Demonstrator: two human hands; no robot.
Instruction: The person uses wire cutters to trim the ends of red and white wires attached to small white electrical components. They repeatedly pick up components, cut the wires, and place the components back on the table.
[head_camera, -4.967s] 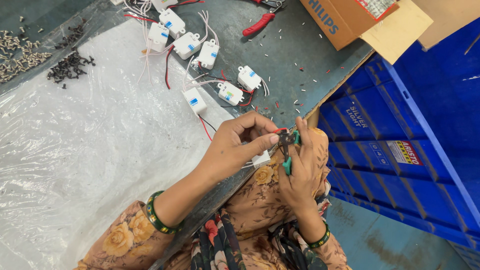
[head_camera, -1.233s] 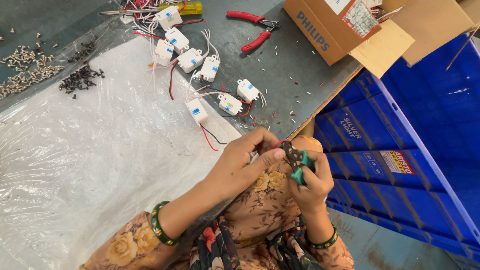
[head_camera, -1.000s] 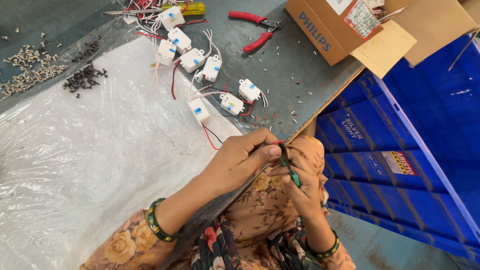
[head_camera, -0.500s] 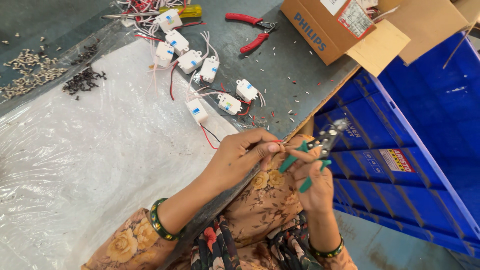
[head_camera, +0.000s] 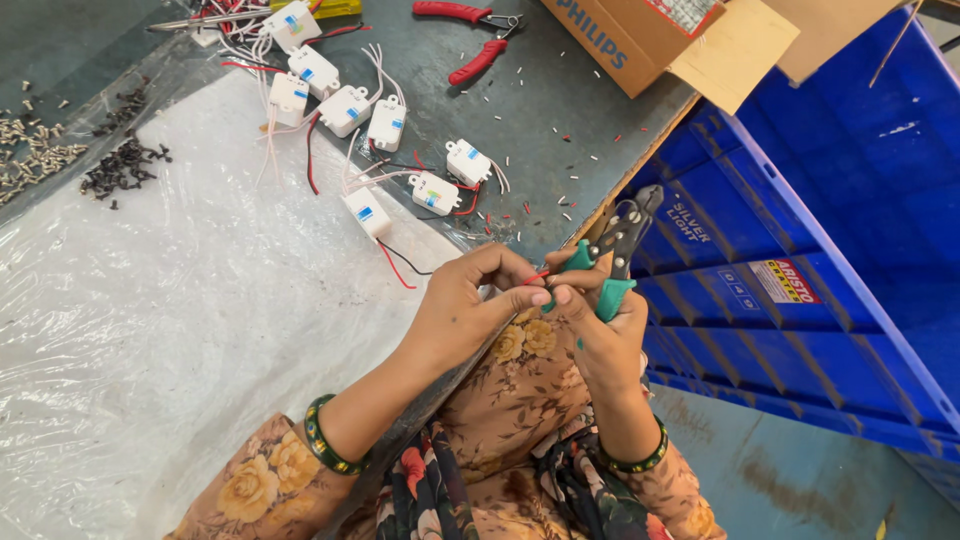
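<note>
**Wire-stripping station: hands, cutter and driver modules**

Raised since half a second ago, the green-handled wire cutter (head_camera: 615, 255) now points its dark jaws toward 1 o'clock, clear of the wire end, where a second ago they sat between the hands.

- Right hand (head_camera: 600, 330): fingers closed around the cutter's green grips, thumb and forefinger also meeting the left hand's fingertips.
- Left hand (head_camera: 470, 305): fingers pinched together on a thin red wire (head_camera: 535, 277) (only a short end shows between the hands). Green bangle (head_camera: 325, 450) on that wrist.
- White driver modules (head_camera: 370, 130): about eight small boxes with red, white and black leads, scattered on the grey bench (head_camera: 560, 130) at 11 to 12 o'clock from the hands; nearest one (head_camera: 367, 212) lies at 10 o'clock, on the edge of the plastic sheet.
- Clear plastic sheet (head_camera: 150, 320): covers the bench's left part.
- Red-handled pliers (head_camera: 470, 35): at 12 o'clock, well apart.
- Screw heaps (head_camera: 95, 160), dark and silver: at 10 o'clock, far left.
- Cardboard box (head_camera: 650, 35): at 1 o'clock.
- Blue crates (head_camera: 800, 230): at 3 o'clock, beside the bench.
</note>
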